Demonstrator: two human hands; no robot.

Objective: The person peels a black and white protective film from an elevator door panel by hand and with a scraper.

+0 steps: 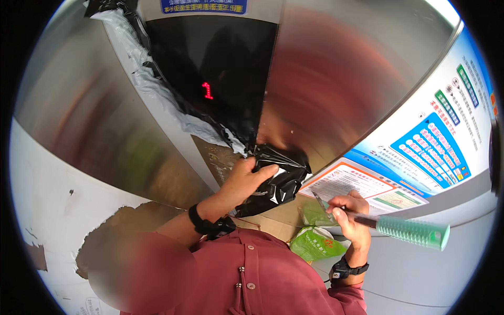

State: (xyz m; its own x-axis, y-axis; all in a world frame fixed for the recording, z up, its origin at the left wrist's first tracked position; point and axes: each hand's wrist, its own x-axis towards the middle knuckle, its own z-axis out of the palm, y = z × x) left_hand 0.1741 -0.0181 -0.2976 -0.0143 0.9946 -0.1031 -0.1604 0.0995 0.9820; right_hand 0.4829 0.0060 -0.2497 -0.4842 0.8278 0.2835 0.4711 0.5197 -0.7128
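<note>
My left hand [252, 179] grips a crumpled black plastic film [285, 167], with the thumb resting on top of it. From there a long torn strip of film, black on one side and silvery on the other [157, 94], runs up along the left edge of a glossy black display panel [212, 51] with a lit red digit. Off to the right, my right hand [350, 216] holds a tool by its dark shaft. Its thin metal tip [321, 200] points towards the film, apart from it, and its green ribbed handle [413, 231] extends outward.
Shiny metal elevator walls [334, 67] surround the panel. A printed notice board [433, 134] covers the right wall. Below my hands, a green bag [317, 244] stands on the tiled floor. The lower-left white surface [51, 220] has a torn patch.
</note>
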